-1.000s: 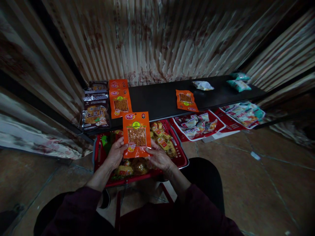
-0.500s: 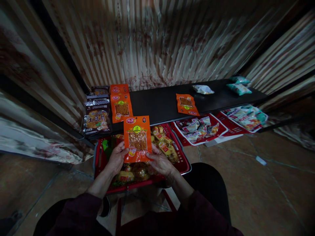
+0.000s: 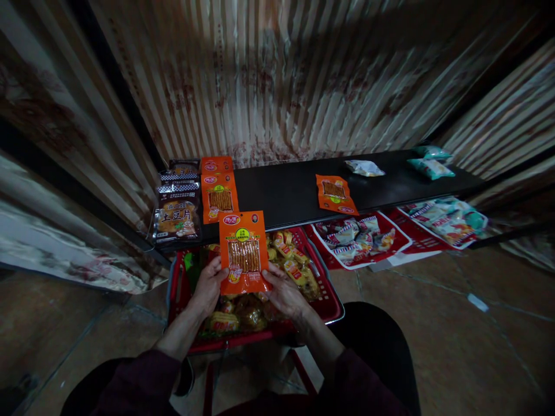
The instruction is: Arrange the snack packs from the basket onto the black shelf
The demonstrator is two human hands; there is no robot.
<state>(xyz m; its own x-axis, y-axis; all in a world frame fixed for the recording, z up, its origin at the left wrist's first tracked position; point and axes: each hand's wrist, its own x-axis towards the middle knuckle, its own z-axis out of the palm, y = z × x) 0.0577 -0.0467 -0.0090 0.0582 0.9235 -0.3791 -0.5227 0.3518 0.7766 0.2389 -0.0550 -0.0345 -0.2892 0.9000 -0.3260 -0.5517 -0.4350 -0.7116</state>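
An orange snack packet point(image 3: 244, 254) with a clear window is held upright between both hands, above a red basket point(image 3: 333, 297). My left hand point(image 3: 211, 286) pinches its lower left edge. On the lower right edge, my right hand point(image 3: 284, 289) grips it with the thumb in front. Below the hands, the basket holds several yellow-wrapped snacks point(image 3: 295, 268). On the black shelf point(image 3: 277, 193) behind, matching orange packets point(image 3: 219, 197) lie in a row beside dark potato-slice packets point(image 3: 177, 216).
Another orange packet point(image 3: 336, 195) lies mid-shelf, with a white packet point(image 3: 365, 167) and teal packets point(image 3: 431, 168) farther right. Under the shelf edge stand two more red baskets of snacks, one with striped bags point(image 3: 355, 237). A pleated curtain point(image 3: 277, 86) hangs behind.
Both hands still grip the orange packet, which stays above the basket with little movement. The whole view has shifted slightly, so the shelf and baskets appear lower and farther right.
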